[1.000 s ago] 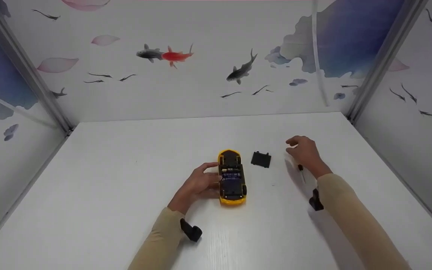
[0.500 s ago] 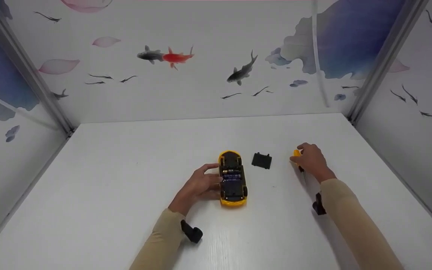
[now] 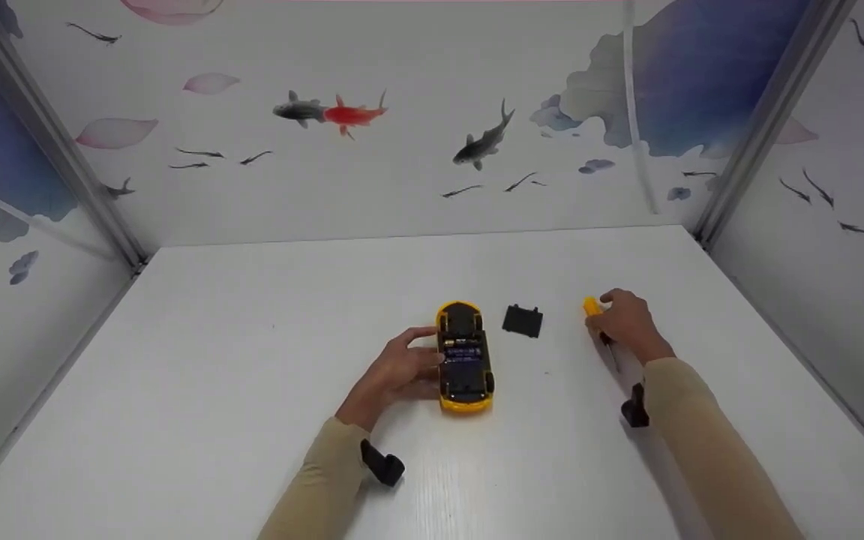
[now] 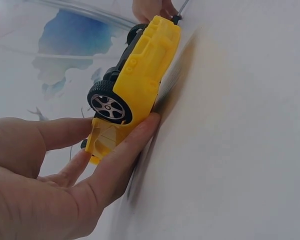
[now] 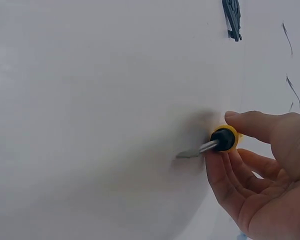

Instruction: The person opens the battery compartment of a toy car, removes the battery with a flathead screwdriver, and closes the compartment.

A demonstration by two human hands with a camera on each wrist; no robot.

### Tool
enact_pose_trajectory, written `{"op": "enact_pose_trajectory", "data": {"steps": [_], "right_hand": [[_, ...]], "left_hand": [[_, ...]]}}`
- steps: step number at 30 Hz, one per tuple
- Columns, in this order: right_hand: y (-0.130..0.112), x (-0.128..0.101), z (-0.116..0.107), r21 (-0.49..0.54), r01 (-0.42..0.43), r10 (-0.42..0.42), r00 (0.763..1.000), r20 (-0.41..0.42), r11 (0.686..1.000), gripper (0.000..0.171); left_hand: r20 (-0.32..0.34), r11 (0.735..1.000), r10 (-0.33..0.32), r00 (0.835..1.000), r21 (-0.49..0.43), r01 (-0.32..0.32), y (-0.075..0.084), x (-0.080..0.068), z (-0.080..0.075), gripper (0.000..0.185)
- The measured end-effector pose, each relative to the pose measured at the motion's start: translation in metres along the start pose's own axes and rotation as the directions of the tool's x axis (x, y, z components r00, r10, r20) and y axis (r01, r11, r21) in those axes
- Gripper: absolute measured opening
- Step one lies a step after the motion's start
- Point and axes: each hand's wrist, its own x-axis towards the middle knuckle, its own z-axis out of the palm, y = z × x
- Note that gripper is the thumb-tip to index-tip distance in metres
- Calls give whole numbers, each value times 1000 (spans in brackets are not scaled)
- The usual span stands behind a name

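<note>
A yellow toy car (image 3: 465,386) lies upside down on the white table, its black underside facing up. Batteries (image 3: 464,352) show in the opened compartment across its middle. My left hand (image 3: 398,365) holds the car by its left side; in the left wrist view the fingers (image 4: 65,134) meet the body behind a wheel. Farther right, my right hand (image 3: 629,324) pinches a screwdriver (image 5: 223,140) by its yellow and black handle. The metal shaft points back toward me, close over the table. Between car and right hand lies the black battery cover (image 3: 523,320).
A tiny dark speck (image 3: 547,373) lies on the table (image 3: 252,420) right of the car. Printed panels with fish stand behind the table (image 3: 402,187) and along both sides. Each wrist wears a small black camera (image 3: 383,462).
My right hand has moved slightly right and nearer to me, and the screwdriver's yellow handle now shows in its fingers. The left hand, car and battery cover have stayed put.
</note>
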Motion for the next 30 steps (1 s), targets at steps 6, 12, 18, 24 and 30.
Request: {"op": "enact_pose_trajectory", "data": {"steps": [6,12,18,24,30], "right_hand": [[-3,-3,-4,39,14,-14,1000,6,999,61],[-20,-12,2,66,49,-48,999,-5,997,59],[-41,-22,8,130,107,-106,994,-14,986,58],[-53,-33,8,255,146,-145,989,-23,956,60],[-60,-39,3,376,106,-102,994,-30,920,62]], "left_hand": [[-3,1000,-23,1000,-18,22,1,1,1,59],[-4,1000,-6,1000,-5,6,1,1,1,58],[-3,1000,-6,1000,0,6,0,1,1,58],[21,999,-11,1000,-43,12,0,-1,2,61],[28,999,-13,1000,-53,14,2,-1,1,60]]}}
